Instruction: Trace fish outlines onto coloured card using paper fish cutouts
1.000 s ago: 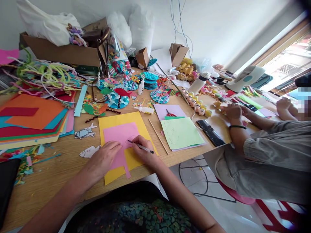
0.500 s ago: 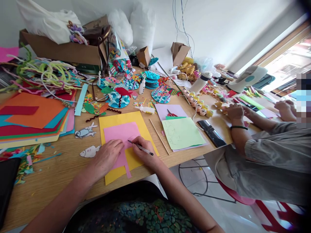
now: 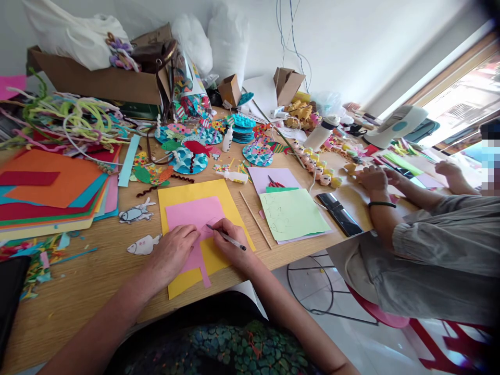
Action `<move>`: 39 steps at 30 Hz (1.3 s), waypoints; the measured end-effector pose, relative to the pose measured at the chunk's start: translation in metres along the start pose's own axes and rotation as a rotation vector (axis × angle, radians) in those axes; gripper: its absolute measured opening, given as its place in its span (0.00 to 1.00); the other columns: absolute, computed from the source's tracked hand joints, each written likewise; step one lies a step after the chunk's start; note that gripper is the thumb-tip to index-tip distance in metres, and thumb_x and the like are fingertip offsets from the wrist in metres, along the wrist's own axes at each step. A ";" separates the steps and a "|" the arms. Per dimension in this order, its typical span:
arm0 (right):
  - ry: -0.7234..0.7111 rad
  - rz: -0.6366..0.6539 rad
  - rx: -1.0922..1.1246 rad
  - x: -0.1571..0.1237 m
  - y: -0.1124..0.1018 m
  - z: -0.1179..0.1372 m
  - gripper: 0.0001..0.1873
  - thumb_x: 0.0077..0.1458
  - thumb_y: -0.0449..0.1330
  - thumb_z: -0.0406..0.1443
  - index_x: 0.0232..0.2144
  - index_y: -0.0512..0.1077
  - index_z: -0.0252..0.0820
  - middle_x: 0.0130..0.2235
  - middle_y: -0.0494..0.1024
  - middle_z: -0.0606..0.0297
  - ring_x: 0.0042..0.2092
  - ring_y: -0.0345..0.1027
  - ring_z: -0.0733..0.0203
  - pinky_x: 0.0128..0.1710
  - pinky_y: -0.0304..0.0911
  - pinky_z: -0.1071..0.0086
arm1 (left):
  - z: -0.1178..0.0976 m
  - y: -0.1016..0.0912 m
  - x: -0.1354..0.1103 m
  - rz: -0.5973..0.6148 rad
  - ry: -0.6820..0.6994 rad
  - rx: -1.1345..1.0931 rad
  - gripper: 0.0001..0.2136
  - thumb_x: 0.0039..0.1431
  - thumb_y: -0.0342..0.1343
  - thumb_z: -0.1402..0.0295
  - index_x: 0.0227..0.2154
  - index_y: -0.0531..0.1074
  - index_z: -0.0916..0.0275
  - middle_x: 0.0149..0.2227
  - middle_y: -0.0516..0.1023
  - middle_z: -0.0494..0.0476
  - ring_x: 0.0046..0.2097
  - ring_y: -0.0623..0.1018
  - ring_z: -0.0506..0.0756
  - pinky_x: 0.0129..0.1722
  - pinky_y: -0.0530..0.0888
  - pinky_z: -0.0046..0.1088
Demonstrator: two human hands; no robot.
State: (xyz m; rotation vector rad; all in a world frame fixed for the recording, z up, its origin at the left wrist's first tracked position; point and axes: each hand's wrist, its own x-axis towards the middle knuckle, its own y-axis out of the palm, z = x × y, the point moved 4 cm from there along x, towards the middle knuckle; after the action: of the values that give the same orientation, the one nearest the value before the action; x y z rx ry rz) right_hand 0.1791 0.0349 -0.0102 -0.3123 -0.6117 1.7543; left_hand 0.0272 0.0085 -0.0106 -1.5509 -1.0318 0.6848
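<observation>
My right hand (image 3: 230, 240) grips a pen (image 3: 233, 240), its tip on a sheet of pink paper (image 3: 195, 211) by a faint drawn outline. Flat on the same sheet lies my left hand (image 3: 177, 247), fingers stretched out and holding it down. Beneath the pink sheet is a larger yellow sheet (image 3: 230, 200), and a narrow pink strip hangs toward the table edge. Two paper fish, a bluish one (image 3: 136, 212) and a white one (image 3: 144, 245), lie left of the yellow sheet. A thin wooden stick (image 3: 255, 220) rests to its right.
Light green paper (image 3: 295, 214) with pencil lines lies right, near red-handled scissors (image 3: 275, 182) and a black phone-like object (image 3: 339, 213). Coloured paper (image 3: 58, 177) is stacked left. Glue bottles (image 3: 227, 138) and decorated paper plates (image 3: 189, 162) stand behind. A co-worker's hands (image 3: 373, 179) are at far right.
The view has shifted very slightly. My hands, the pen and the pink paper stay in nearly the same place.
</observation>
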 end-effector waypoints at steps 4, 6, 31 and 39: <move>-0.010 0.002 0.014 0.000 0.000 0.001 0.07 0.48 0.52 0.31 0.31 0.68 0.42 0.31 0.76 0.67 0.31 0.68 0.66 0.32 0.61 0.74 | -0.001 0.000 0.000 0.005 0.018 0.032 0.16 0.54 0.46 0.81 0.44 0.70 0.65 0.46 0.73 0.62 0.47 0.72 0.58 0.48 0.70 0.39; -0.012 0.003 0.011 0.000 0.000 0.001 0.07 0.48 0.51 0.31 0.31 0.68 0.42 0.31 0.76 0.68 0.31 0.67 0.66 0.32 0.61 0.74 | -0.001 0.001 0.000 -0.003 0.026 0.045 0.16 0.54 0.45 0.80 0.44 0.70 0.65 0.46 0.73 0.62 0.47 0.72 0.58 0.47 0.70 0.39; 0.055 0.040 -0.058 -0.010 -0.008 0.007 0.06 0.46 0.51 0.29 0.27 0.66 0.43 0.26 0.73 0.67 0.27 0.65 0.65 0.28 0.59 0.72 | -0.001 0.000 0.000 -0.028 0.013 0.009 0.16 0.53 0.45 0.80 0.44 0.70 0.66 0.45 0.73 0.64 0.47 0.72 0.60 0.47 0.71 0.40; 0.044 0.040 -0.026 -0.013 -0.009 0.006 0.06 0.46 0.51 0.29 0.26 0.66 0.42 0.25 0.71 0.69 0.25 0.63 0.66 0.27 0.58 0.73 | 0.000 0.001 -0.001 -0.059 0.013 -0.023 0.16 0.53 0.44 0.79 0.44 0.70 0.66 0.46 0.72 0.64 0.47 0.71 0.60 0.47 0.70 0.41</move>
State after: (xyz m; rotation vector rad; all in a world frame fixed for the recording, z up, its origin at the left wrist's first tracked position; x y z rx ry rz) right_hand 0.1867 0.0226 -0.0020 -0.3819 -0.6008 1.7741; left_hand 0.0269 0.0072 -0.0121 -1.5373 -1.0747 0.6230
